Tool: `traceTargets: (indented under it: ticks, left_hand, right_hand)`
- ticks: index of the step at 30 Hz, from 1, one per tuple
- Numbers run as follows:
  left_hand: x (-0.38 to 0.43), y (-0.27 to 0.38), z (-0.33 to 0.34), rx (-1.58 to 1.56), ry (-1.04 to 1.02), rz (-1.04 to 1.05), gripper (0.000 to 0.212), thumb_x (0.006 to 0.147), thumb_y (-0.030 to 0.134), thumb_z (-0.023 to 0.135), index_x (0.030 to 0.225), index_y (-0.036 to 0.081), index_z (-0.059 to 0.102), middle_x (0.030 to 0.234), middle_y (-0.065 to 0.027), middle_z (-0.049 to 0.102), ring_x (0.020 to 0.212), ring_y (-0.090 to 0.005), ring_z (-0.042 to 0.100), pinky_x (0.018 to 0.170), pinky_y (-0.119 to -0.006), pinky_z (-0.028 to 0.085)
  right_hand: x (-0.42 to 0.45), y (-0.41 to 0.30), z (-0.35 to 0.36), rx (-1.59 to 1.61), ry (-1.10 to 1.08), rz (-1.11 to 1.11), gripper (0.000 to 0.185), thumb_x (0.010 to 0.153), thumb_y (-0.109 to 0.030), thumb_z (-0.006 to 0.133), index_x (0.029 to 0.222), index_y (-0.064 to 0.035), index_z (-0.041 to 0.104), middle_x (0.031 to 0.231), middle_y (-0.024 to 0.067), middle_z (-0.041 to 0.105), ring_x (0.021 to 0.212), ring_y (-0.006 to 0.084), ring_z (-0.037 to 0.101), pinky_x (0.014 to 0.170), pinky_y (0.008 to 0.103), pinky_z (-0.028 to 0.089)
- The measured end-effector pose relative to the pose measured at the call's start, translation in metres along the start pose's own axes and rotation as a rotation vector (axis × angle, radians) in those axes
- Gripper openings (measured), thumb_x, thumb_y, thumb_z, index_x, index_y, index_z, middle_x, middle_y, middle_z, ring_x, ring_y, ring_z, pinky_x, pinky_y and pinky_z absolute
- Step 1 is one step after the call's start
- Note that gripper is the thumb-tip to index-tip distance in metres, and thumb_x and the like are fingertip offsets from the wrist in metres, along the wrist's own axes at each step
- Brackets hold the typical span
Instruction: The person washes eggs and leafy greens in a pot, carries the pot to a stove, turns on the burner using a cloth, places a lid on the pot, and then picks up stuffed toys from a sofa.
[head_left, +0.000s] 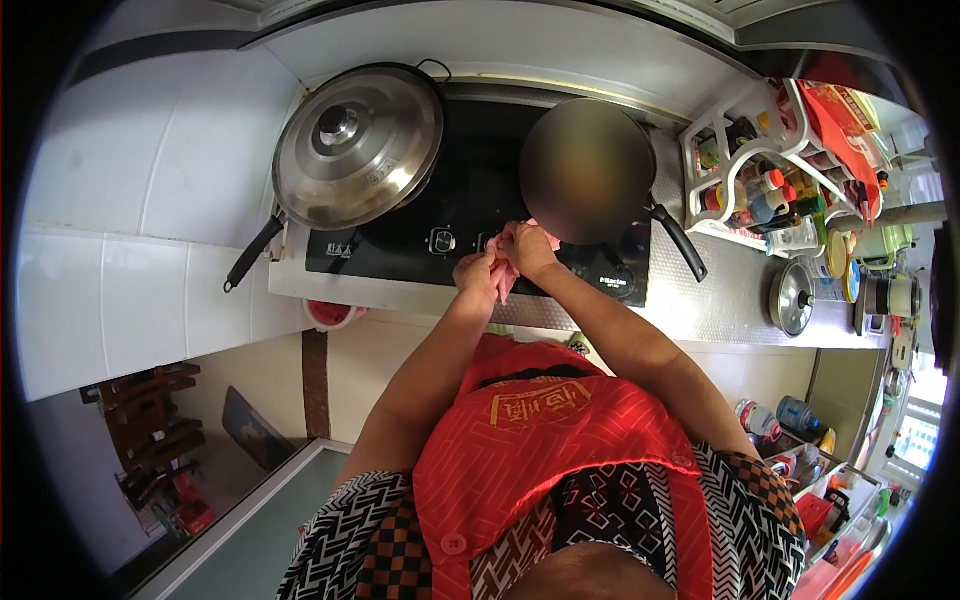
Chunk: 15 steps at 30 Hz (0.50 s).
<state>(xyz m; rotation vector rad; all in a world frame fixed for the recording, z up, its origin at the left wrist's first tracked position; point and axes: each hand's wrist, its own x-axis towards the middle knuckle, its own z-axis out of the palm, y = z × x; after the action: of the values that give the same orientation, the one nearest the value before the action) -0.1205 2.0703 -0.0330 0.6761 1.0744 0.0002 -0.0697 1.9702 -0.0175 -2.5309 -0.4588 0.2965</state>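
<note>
Both hands are together over the front edge of a black glass gas cooktop (480, 157). Between them is a crumpled pink cloth (505, 283), its loose end hanging down. My left hand (475, 273) pinches the cloth from the left. The fingers of my right hand (531, 249) grip its upper part and hide some of it. Just beyond my right hand sits a dark frying pan, its black handle (681, 246) pointing toward the front right; the pan's inside is blurred out. One control knob (442, 241) shows left of my hands.
A wok with a domed steel lid (367, 150) covers the left burner, its handle (253, 253) jutting over the counter edge. Right of the cooktop stand a white rack (720, 165) of bottles and a glass pot lid (792, 298). A red-and-white basin (330, 313) is below the counter.
</note>
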Motion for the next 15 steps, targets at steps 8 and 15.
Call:
traceTargets:
  ticks: [8, 15]
  left_hand:
    - [0.006, -0.001, -0.002, 0.000, -0.025, -0.013, 0.023, 0.077, 0.003, 0.068, 0.084, -0.002, 0.047, 0.081, -0.0155, 0.060, 0.075, -0.0264, 0.062, 0.069, -0.039, 0.057]
    - [0.013, -0.002, -0.006, 0.020, -0.042, 0.009, 0.019, 0.080, 0.001, 0.064, 0.084, -0.002, 0.046, 0.081, -0.0162, 0.060, 0.075, -0.0284, 0.063, 0.068, -0.040, 0.058]
  right_hand:
    - [-0.001, 0.000, -0.001, 0.019, -0.017, 0.049, 0.023, 0.079, -0.027, 0.056, 0.089, -0.0072, 0.063, 0.074, 0.0158, 0.065, 0.068, 0.0296, 0.064, 0.065, 0.0388, 0.050]
    - [0.000, 0.000, 0.000, 0.042, -0.018, 0.080, 0.026, 0.073, -0.031, 0.063, 0.083, -0.0076, 0.064, 0.077, 0.0162, 0.064, 0.074, 0.0330, 0.062, 0.068, 0.0409, 0.049]
